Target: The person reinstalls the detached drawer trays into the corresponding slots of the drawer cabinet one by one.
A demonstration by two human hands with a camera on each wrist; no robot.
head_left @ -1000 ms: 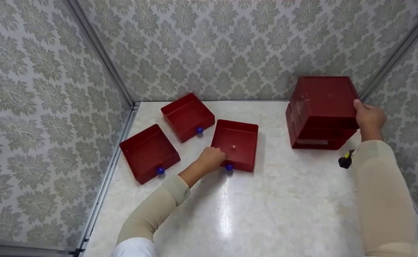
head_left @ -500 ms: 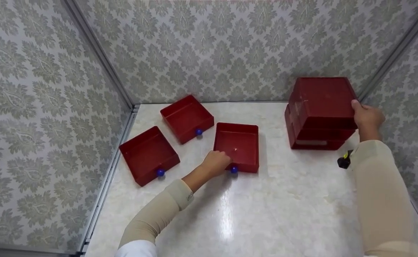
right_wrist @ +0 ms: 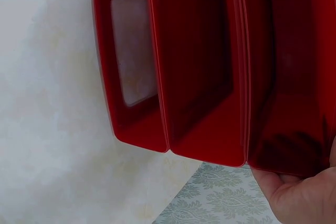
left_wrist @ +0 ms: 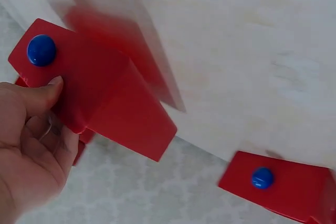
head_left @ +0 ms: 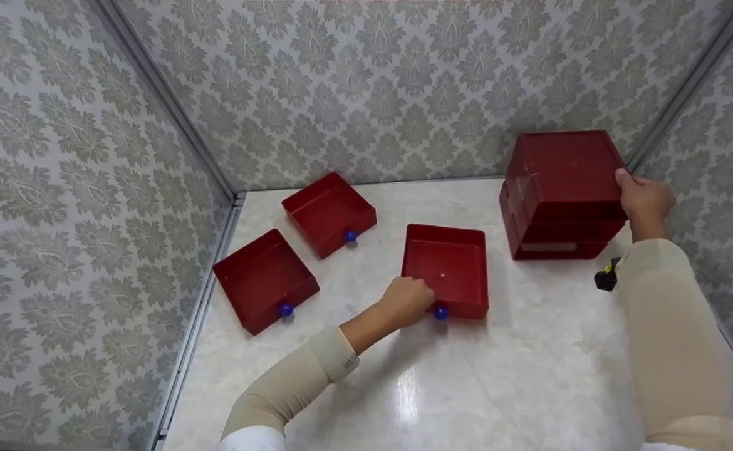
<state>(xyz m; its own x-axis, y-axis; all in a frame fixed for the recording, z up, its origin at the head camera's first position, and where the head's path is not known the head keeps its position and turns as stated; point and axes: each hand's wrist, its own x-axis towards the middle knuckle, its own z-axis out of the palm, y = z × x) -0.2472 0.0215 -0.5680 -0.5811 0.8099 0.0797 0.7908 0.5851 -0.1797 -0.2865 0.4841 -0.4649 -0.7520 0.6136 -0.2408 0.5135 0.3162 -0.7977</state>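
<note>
My left hand (head_left: 409,300) pinches the front corner of a red drawer (head_left: 457,266) with a round blue knob (head_left: 440,313). In the left wrist view the thumb lies on the drawer's front panel (left_wrist: 79,72), below the knob, fingers behind it. At the back right stands a red drawer cabinet (head_left: 570,166); its three stacked slots are open at the front in the right wrist view. My right hand (head_left: 647,199) grips the cabinet's upper right side, thumb on top and fingers under the edge of the upper slot.
Two more red drawers with blue knobs rest at the left: one (head_left: 266,279) near the left wall, the other (head_left: 330,213) close to the back wall. Patterned walls (head_left: 366,94) enclose the pale marbled table (head_left: 498,388). A small black object (head_left: 606,279) sits by the right cuff.
My left hand has carried its drawer to the right and slightly nearer me, away from the other two drawers. The right hand has stayed on the cabinet.
</note>
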